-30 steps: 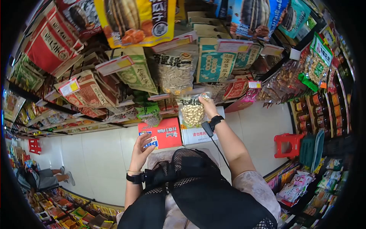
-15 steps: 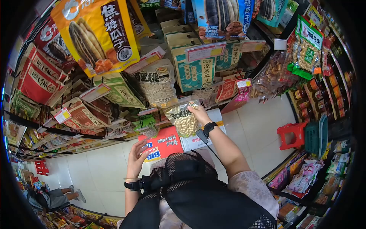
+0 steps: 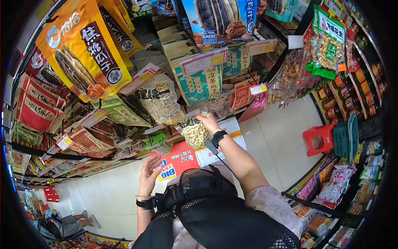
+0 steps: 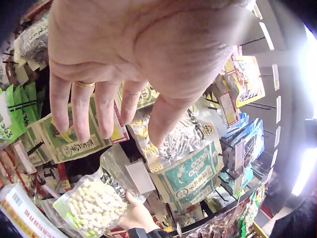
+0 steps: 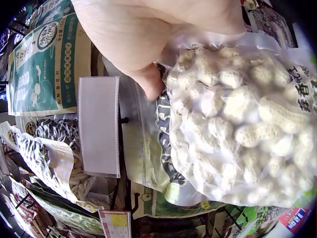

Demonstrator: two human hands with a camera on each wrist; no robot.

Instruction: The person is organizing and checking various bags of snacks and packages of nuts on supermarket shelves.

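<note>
R hand (image 3: 207, 122) pinches the top edge of a clear peanut bag (image 3: 194, 133), up at the snack rack, mid-shelf, just below the teal seed bag (image 3: 199, 81). Bag hangs under the fingers, tilted left. L hand (image 3: 150, 168) is lower, nearer the body, by the red box (image 3: 176, 159); fingers loose and spread, nothing in them.
Head view: full layout, both arms, grip detail too small.
R wrist view: thumb curled at the bag's top, peanuts in shell, white price tag (image 5: 99, 126) just left.
L wrist view: open palm close up, ring (image 4: 85, 84) on one finger, bag far behind.
</note>
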